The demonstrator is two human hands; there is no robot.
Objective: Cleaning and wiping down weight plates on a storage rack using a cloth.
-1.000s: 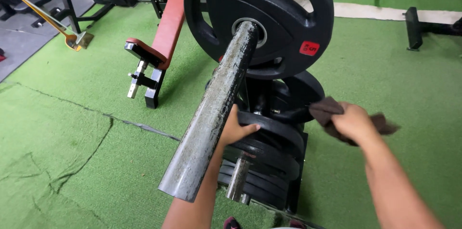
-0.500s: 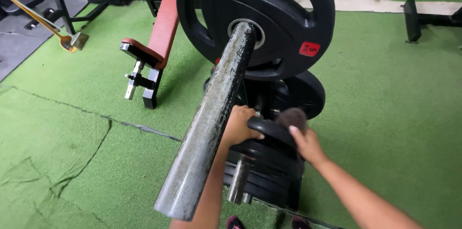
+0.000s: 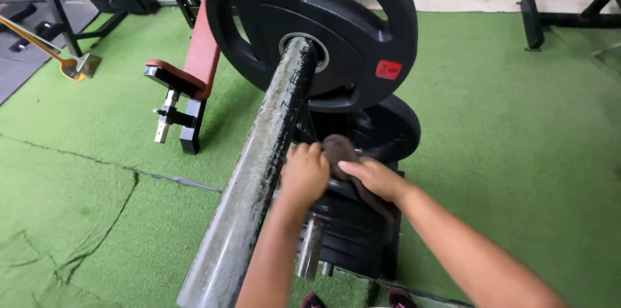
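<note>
cloth: we see the brown rag [image 3: 341, 151] now bunched on top of the stacked black weight plates [image 3: 352, 214]; a second ago it hung loose in the right hand, out to the side and off the stack.
change: both hands have closed in on the top plate, so we judge the wiping of the stack has begun at its upper edge.
right hand: right hand [image 3: 374, 178] lies flat over the rag, fingers together and pressing down; forearm comes in from the lower right.
left hand: left hand [image 3: 303, 174] curls over the near rim of the top plate, fingers clamped on it, just beside the rag.
rack: worn steel peg [image 3: 259, 165] runs up past the left wrist to a big black plate [image 3: 310, 30].
surroundings: red bench [image 3: 194, 65] stands on green turf [image 3: 517, 120].
</note>
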